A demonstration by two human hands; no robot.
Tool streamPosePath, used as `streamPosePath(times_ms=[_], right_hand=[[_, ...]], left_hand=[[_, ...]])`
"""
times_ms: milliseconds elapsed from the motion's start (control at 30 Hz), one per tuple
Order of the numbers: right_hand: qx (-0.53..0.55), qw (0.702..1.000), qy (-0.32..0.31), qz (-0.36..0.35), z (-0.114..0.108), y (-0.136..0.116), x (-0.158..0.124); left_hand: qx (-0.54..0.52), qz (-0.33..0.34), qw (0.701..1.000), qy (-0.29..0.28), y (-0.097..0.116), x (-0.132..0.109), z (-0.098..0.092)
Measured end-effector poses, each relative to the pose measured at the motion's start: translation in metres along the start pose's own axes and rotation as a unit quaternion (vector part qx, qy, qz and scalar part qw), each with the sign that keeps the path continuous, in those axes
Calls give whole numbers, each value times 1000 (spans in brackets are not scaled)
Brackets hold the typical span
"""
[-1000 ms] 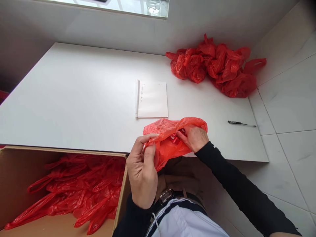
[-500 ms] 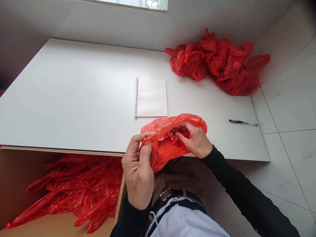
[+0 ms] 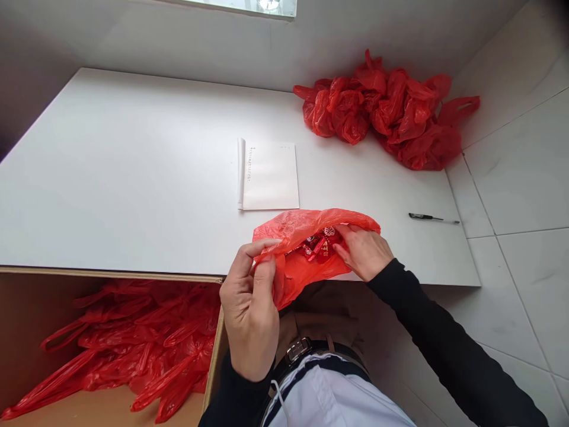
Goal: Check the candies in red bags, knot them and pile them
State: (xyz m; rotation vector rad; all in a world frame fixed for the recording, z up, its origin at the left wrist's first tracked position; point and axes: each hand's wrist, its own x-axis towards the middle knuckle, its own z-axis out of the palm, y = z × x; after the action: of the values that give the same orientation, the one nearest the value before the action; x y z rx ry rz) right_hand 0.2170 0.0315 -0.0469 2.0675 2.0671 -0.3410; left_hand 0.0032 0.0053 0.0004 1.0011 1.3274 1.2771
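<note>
A thin red plastic bag [image 3: 293, 231] lies at the table's front edge with its mouth spread wide. My left hand [image 3: 251, 308] pinches the left side of the bag's rim between thumb and fingers. Reaching into the mouth from the right is my right hand [image 3: 365, 252], its thumb and fingers apart beside small shiny red wrapped packets [image 3: 322, 244] in the bag. The tips of some right fingers are hidden behind the plastic.
Several filled red bags [image 3: 386, 112] are heaped at the table's back right corner. A notebook [image 3: 271, 178] lies behind the bag, and a black pen [image 3: 427, 217] to the right. A cardboard box [image 3: 102, 402] of red bags stands at front left.
My right hand has shifted right inside the bag and its fingers have spread, leaving more of the red packets visible. My left hand keeps its pinch on the rim.
</note>
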Motion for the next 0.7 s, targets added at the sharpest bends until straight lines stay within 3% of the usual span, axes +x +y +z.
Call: streamPosePath(times_ms=[700], right_hand=[[34, 999, 8, 12, 11, 0, 7]], left_hand=[[-4, -2, 1000, -9, 0, 0, -1]])
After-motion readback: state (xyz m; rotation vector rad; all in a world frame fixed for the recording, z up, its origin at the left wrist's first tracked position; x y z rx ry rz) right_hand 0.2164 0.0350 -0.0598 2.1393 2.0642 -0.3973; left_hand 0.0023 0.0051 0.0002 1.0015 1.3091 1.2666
